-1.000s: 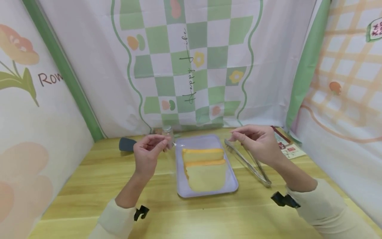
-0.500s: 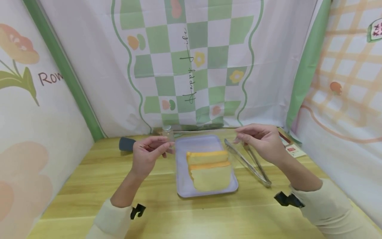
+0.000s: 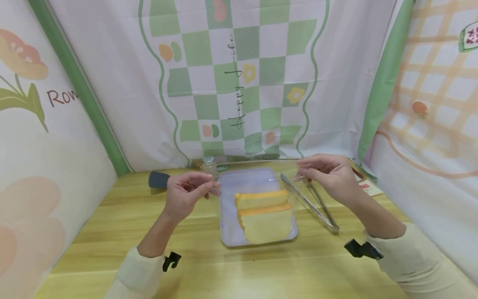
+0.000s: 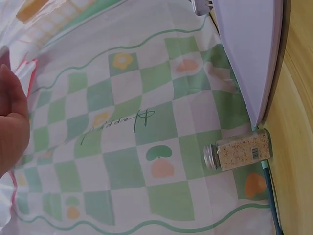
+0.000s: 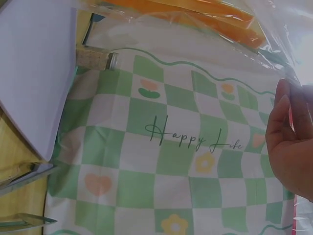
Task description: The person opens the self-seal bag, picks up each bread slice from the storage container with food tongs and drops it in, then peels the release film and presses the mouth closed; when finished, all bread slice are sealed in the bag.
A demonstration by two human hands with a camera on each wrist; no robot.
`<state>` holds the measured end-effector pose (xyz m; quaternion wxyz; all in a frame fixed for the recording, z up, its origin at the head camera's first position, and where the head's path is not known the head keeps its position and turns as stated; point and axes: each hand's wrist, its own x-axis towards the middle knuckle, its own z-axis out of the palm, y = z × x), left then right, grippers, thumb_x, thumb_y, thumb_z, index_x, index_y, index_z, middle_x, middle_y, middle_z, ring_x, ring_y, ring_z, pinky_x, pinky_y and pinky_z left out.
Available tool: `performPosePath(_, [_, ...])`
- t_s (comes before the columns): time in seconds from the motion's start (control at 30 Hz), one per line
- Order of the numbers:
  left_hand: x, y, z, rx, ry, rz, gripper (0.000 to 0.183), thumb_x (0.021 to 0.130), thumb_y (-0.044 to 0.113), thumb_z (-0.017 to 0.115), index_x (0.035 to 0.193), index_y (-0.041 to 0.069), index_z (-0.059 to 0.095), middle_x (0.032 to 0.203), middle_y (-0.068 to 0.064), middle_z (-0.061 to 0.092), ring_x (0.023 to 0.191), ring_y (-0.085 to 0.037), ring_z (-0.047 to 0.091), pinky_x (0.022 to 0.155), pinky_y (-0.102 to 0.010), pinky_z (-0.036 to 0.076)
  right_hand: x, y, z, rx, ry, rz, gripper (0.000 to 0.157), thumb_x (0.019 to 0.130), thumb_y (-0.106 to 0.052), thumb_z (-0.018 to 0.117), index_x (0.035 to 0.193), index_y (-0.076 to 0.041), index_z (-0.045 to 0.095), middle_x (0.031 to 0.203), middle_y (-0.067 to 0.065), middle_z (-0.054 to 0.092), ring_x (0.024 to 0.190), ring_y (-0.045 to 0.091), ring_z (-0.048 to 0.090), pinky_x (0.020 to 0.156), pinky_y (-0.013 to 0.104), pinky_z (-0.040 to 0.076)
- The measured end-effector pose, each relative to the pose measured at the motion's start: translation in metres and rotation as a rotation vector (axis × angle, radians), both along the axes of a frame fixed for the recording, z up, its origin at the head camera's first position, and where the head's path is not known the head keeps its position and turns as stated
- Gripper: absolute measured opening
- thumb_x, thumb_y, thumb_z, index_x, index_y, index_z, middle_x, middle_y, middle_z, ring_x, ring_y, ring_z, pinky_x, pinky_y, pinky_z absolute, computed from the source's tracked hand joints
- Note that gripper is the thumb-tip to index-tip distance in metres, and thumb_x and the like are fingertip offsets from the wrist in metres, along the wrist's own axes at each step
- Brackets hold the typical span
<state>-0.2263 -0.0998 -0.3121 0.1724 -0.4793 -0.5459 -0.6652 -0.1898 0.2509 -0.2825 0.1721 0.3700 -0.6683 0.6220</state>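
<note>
My left hand [image 3: 186, 193] and my right hand [image 3: 328, 176] pinch opposite sides of a clear plastic bag [image 5: 281, 36]. The bag hangs between them, its film hardly visible in the head view. Inside sit slices of bread [image 3: 266, 224] with orange crusts, in front of the tray's right part as seen from the head. A pale purple tray [image 3: 228, 232] lies on the table beneath. In the right wrist view the bread's orange crust [image 5: 195, 10] shows through the film. Only part of the left hand [image 4: 12, 117] enters the left wrist view, at the left edge.
Metal tongs [image 3: 311, 207] lie right of the tray on the wooden table [image 3: 254, 274]. Behind the left hand stand a glass jar [image 3: 210, 166] with a metal lid and a dark spatula [image 3: 158, 180]. Printed cards [image 3: 369, 187] lie at the back right.
Both hands have shifted slightly; the right has gone a little rightward. The bread in the bag has moved right and slightly toward me over the tray.
</note>
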Motion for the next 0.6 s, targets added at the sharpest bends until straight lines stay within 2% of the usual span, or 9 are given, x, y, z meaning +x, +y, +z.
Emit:
performPosePath(0.17, [-0.0032, -0.0005, 0.0013, 0.015, 0.088, -0.071, 0.010, 0.092, 0.004, 0.070, 0.100, 0.000, 0.074, 0.092, -0.001, 0.077, 0.072, -0.012, 0.074, 0.052, -0.022, 0.055, -0.0003, 0.0003, 0.0005, -0.024, -0.017, 0.041, 0.026, 0.090, 0.018, 0.057, 0.103, 0.003, 0.074, 0.088, 0.005, 0.076, 0.074, 0.015, 0.073, 0.058, 0.021, 0.055])
performPosePath(0.37, [-0.0040, -0.0002, 0.0021, 0.004, 0.170, -0.123, 0.015, 0.093, 0.003, 0.068, 0.106, 0.005, 0.075, 0.092, 0.000, 0.076, 0.070, -0.012, 0.074, 0.051, -0.023, 0.055, 0.0009, 0.0010, -0.0003, -0.091, -0.036, 0.065, 0.026, 0.090, 0.020, 0.054, 0.100, 0.006, 0.074, 0.094, 0.009, 0.076, 0.075, 0.017, 0.073, 0.062, 0.023, 0.057])
performPosePath(0.4, [-0.0041, 0.0002, 0.0025, 0.006, 0.186, -0.127, 0.017, 0.093, 0.002, 0.067, 0.108, 0.006, 0.074, 0.092, -0.001, 0.076, 0.070, -0.012, 0.074, 0.051, -0.023, 0.055, 0.0007, 0.0011, -0.0004, -0.106, -0.039, 0.085, 0.026, 0.091, 0.020, 0.054, 0.100, 0.006, 0.074, 0.095, 0.009, 0.076, 0.076, 0.017, 0.073, 0.063, 0.023, 0.057])
performPosePath(0.53, [-0.0043, 0.0017, 0.0051, 0.030, 0.250, -0.141, 0.020, 0.094, 0.000, 0.065, 0.112, 0.004, 0.073, 0.094, -0.004, 0.076, 0.070, -0.013, 0.074, 0.050, -0.025, 0.055, -0.0021, 0.0010, -0.0014, -0.191, -0.051, 0.269, 0.022, 0.093, 0.017, 0.054, 0.104, 0.010, 0.071, 0.101, 0.014, 0.075, 0.084, 0.020, 0.074, 0.071, 0.028, 0.060])
performPosePath(0.6, [-0.0041, 0.0022, 0.0065, 0.047, 0.264, -0.144, 0.020, 0.094, -0.001, 0.064, 0.111, 0.003, 0.073, 0.095, -0.004, 0.076, 0.070, -0.013, 0.074, 0.050, -0.025, 0.055, -0.0036, 0.0008, -0.0018, -0.212, -0.063, 0.326, 0.020, 0.094, 0.013, 0.056, 0.105, 0.009, 0.072, 0.102, 0.014, 0.075, 0.086, 0.020, 0.074, 0.073, 0.029, 0.060])
